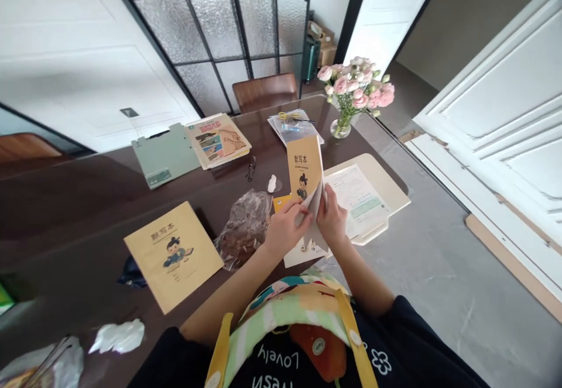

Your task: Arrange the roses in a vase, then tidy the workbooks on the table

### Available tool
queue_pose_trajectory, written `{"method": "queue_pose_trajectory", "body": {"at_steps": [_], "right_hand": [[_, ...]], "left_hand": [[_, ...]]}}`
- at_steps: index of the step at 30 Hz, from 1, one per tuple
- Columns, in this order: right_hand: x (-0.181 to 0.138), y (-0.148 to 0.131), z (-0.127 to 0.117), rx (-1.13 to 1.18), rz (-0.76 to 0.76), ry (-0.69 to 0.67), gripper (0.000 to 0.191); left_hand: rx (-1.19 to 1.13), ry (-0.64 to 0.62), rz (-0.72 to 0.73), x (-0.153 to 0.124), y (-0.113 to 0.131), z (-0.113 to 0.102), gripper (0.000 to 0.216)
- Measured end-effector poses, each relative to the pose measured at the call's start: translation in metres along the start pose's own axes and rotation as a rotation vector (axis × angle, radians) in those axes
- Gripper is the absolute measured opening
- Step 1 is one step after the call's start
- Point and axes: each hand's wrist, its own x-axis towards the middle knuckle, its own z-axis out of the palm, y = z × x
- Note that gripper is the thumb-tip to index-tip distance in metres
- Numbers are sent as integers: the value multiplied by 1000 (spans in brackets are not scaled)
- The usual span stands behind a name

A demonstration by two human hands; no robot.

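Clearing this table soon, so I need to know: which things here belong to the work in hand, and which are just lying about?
In use: yellow booklet, held by left hand and right hand.
Lying about: second booklet, plastic bag, glasses, scissors, vase of flowers.

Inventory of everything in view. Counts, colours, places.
Flat booklet: 1, tan, on table, left of hands
Table: 1, dark brown, under everything listed
Pink flowers: 1 bunch, in glass vase, far end of table
Scissors: 1 pair, yellow handles, on plastic packets
Green folder: 1, pale green, far side of table
Picture books: small stack, multicoloured, beside folder
Glasses: 1 pair, black, mid-table
Plastic bag: 1, clear, crumpled, beside left hand
Cream tray: 1, under printed sheet, right of hands
Chair: 1, brown, beyond table
Held booklet: 1, tan, upright between hands
Left hand: on held booklet
Right hand: on held booklet
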Motion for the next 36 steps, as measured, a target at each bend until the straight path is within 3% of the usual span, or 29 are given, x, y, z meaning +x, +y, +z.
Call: {"method": "queue_pose_trajectory", "body": {"at_steps": [5,8,10,13,18,21,24,26,29,32,34,36], "right_hand": [[-19,17,-4,-79,-18,19,37],[-25,35,-8,-112,-10,49,36],[-21,61,-17,-111,60,38,36],[2,132,-37,-43,206,-4,38],[63,303,-51,317,483,-217,56],[92,389,-42,384,575,-366,64],[109,438,-29,321,572,-455,55],[109,448,-19,249,571,-466,45],[87,426,4,134,452,-424,42],[43,377,34,98,55,-532,45],[16,349,51,92,-132,-642,49],[-1,333,62,38,-220,-692,52]], "left_hand": [[-139,-53,33,1,-5,25,15],[-233,-115,-22,4,-1,44,13],[-296,-126,-104,9,-3,56,16],[-451,-39,-348,18,-19,73,20],[-550,172,-805,29,-67,123,28],[-448,186,-943,27,-86,167,30],[-250,122,-981,22,-93,206,28],[-75,77,-960,17,-94,222,25],[109,35,-939,8,-94,230,21],[275,87,-848,7,-92,230,16],[415,178,-677,14,-84,238,14],[447,108,-414,29,-73,257,19]]}}
